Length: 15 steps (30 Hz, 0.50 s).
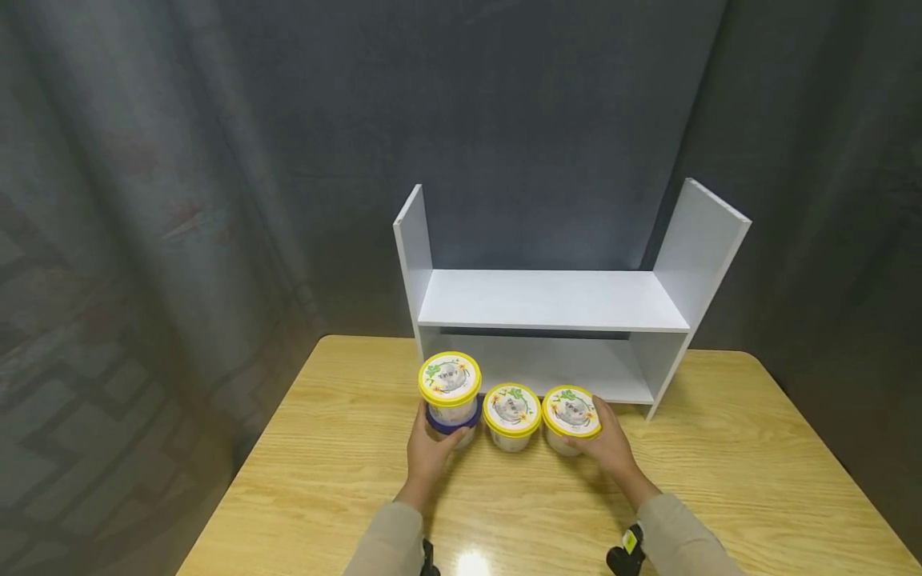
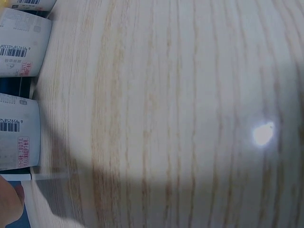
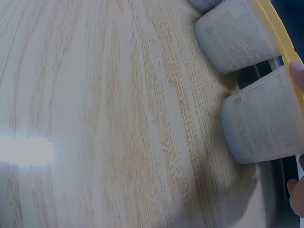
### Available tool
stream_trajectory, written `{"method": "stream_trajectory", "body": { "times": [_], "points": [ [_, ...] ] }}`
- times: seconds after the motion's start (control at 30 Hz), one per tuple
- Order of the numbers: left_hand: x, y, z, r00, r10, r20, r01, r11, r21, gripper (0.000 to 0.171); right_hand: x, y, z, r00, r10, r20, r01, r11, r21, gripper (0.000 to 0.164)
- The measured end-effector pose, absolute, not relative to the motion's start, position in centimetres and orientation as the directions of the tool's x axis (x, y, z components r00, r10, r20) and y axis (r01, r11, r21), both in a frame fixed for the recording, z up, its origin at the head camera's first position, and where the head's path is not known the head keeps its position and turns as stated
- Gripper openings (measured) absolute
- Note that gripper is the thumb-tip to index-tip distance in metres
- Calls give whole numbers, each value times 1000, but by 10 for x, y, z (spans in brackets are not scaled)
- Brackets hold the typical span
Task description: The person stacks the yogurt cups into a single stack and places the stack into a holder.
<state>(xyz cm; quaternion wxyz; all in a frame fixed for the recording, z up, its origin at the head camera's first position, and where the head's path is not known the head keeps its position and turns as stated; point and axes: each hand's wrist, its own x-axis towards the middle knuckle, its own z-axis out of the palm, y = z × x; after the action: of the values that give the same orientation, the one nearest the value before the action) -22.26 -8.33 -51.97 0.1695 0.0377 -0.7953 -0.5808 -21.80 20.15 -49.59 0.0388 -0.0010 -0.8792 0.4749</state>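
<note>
On the left, a white tub with a yellow lid (image 1: 450,379) stands on a tub with a blue lid (image 1: 471,423). My left hand (image 1: 427,454) grips the lower tub, thumb at the front near the blue rim; part of this tub is hidden by the hand. A second yellow-lidded tub (image 1: 511,410) is in the middle, untouched. At the right, my right hand (image 1: 611,442) holds a third yellow-lidded tub (image 1: 569,416) around its lid and side. The right wrist view shows this tub (image 3: 263,118) with fingers at the frame's edge.
Just behind the tubs stands a white two-level shelf (image 1: 555,300) with upright side panels. The wooden table (image 1: 519,512) extends in front and to both sides. Dark curtain (image 1: 468,120) hangs behind.
</note>
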Motion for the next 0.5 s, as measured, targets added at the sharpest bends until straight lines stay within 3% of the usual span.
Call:
{"method": "stream_trajectory", "body": {
  "times": [0.5],
  "points": [
    [-224,-85,-520,-954,-237,183,99,326,940,94,-213,202,-491,-996,89,32,20,528,-849,97]
  ]
}}
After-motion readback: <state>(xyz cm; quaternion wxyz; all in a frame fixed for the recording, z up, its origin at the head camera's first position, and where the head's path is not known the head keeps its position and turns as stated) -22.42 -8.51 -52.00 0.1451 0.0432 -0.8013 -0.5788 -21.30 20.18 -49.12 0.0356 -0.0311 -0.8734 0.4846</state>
